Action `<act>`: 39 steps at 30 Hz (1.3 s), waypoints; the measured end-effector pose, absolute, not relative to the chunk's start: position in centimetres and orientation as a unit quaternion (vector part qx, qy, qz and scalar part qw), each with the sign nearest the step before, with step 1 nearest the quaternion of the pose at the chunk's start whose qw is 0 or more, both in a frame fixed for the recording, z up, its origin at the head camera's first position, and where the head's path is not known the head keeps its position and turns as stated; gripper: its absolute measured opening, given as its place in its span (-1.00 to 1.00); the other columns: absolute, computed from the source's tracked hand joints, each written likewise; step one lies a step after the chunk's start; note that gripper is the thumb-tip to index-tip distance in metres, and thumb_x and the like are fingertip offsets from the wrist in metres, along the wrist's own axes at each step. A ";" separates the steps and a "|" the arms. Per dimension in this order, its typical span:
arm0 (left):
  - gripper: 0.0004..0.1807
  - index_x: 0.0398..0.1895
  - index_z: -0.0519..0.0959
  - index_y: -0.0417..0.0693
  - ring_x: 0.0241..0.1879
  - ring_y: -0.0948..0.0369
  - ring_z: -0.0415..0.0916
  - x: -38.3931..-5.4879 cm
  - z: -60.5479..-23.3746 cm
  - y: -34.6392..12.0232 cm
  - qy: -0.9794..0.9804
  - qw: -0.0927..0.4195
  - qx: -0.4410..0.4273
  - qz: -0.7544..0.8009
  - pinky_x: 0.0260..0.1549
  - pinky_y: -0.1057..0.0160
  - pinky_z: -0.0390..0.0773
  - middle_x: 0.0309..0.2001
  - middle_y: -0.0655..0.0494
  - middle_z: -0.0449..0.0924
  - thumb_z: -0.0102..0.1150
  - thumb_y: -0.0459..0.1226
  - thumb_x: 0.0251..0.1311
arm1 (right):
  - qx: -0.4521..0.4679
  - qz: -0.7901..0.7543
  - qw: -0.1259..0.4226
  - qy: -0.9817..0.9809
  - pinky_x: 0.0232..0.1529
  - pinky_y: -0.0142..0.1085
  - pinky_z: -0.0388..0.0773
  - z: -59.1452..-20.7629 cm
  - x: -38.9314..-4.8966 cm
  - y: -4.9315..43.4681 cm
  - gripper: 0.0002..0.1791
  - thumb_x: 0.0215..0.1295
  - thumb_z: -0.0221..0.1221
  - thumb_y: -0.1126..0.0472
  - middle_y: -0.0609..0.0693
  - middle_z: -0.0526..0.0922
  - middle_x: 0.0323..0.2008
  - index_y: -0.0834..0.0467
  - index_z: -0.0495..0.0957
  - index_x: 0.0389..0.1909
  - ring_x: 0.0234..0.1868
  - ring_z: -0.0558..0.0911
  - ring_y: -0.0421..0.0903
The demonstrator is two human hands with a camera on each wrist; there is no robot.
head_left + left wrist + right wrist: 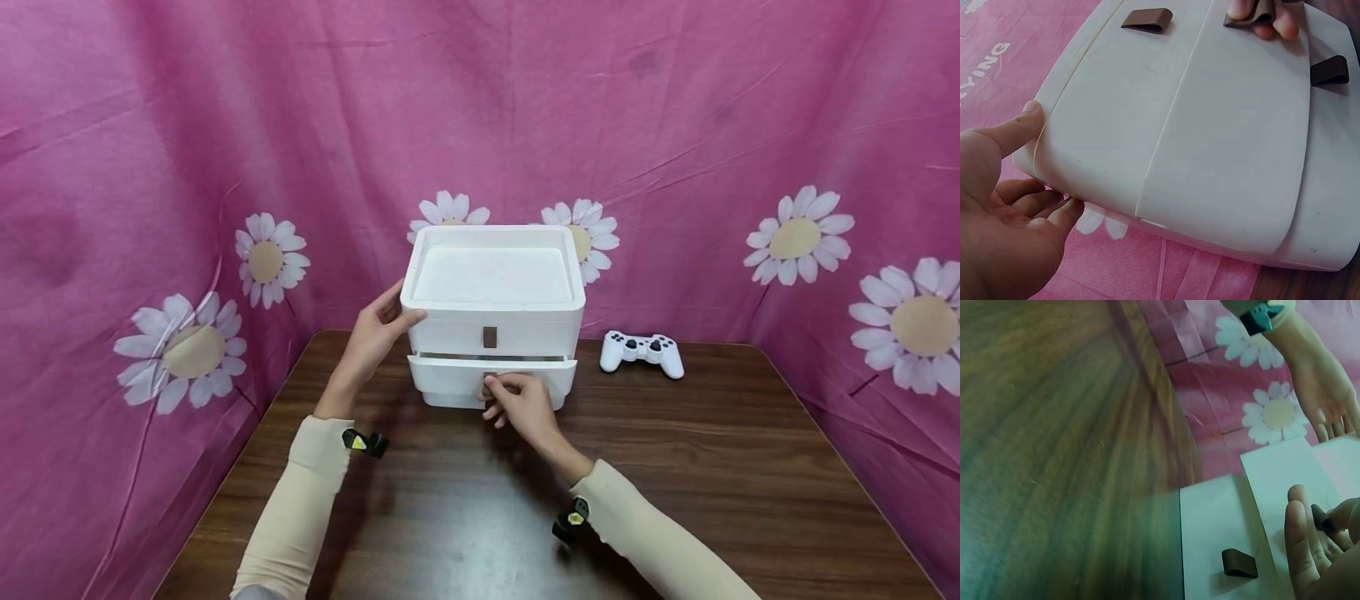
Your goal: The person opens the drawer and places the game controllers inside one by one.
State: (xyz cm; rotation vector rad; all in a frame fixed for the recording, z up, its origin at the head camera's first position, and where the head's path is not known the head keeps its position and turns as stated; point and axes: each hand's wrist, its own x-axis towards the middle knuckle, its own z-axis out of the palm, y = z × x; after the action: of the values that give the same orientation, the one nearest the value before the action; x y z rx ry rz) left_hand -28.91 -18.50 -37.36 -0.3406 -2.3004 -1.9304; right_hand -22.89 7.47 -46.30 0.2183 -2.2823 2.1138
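Observation:
A white drawer unit (442, 333) with a shallow tray top (491, 279) stands at the table's back. Its middle drawer (446, 377) sticks out a little, leaving a narrow gap above its front. My right hand (528, 410) pinches that drawer's brown pull tab (1249, 17) between thumb and fingers. With my left hand (373, 332) I hold the unit's upper left corner, thumb (1030, 117) on the front and fingers against the side. Brown tabs also show on the top drawer (1104, 75) and the bottom drawer (1210, 519).
A white game controller (641, 354) lies on the brown wooden table (675, 467), right of the unit. Pink cloth (360, 125) with daisy prints hangs behind and along both sides. Each wrist wears a small black camera (365, 442).

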 end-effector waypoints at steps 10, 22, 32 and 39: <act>-0.14 0.68 0.25 0.12 0.58 0.12 0.30 -28.9 -37.3 -18.5 -0.756 0.056 -0.112 -0.642 0.51 -0.02 0.42 0.63 0.04 0.29 0.43 -0.14 0.39 | 0.058 0.666 0.021 -0.744 -0.64 -0.33 0.67 -46.3 -24.9 7.4 -0.73 0.55 0.27 0.21 0.31 0.84 -0.30 0.37 0.80 -0.17 -0.64 0.71 -0.22; -0.14 0.69 0.24 0.12 0.58 0.11 0.30 -29.0 -37.4 -18.6 -0.756 0.055 -0.113 -0.643 0.50 -0.01 0.43 0.64 0.03 0.29 0.42 -0.15 0.41 | 0.064 0.656 0.015 -0.752 -0.63 -0.32 0.68 -46.5 -25.1 7.7 -0.70 0.56 0.27 0.16 0.31 0.84 -0.27 0.35 0.79 -0.14 -0.62 0.75 -0.12; -0.13 0.69 0.23 0.15 0.60 0.11 0.27 -29.0 -37.4 -18.5 -0.758 0.052 -0.110 -0.641 0.52 -0.02 0.41 0.65 0.05 0.27 0.43 -0.12 0.40 | 0.058 0.612 -0.001 -0.789 -0.64 -0.25 0.68 -47.5 -23.9 8.6 -0.81 0.50 0.30 0.23 0.23 0.82 -0.38 0.32 0.73 -0.16 -0.64 0.70 -0.14; -0.13 0.69 0.23 0.15 0.59 0.12 0.28 -28.9 -37.3 -18.5 -0.758 0.052 -0.109 -0.641 0.52 -0.01 0.41 0.65 0.06 0.27 0.44 -0.13 0.39 | 0.038 0.567 -0.030 -0.822 -0.61 -0.13 0.72 -49.0 -23.7 9.2 -0.78 0.52 0.30 0.17 0.15 0.81 -0.40 0.28 0.75 -0.20 -0.63 0.71 -0.10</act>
State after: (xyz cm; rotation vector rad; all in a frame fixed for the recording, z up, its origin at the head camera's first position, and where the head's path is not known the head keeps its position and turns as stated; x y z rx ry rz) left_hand -28.90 -18.53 -37.30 -0.3323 -2.3047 -1.9494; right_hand -23.74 9.20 -49.03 0.1204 -2.6348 1.8155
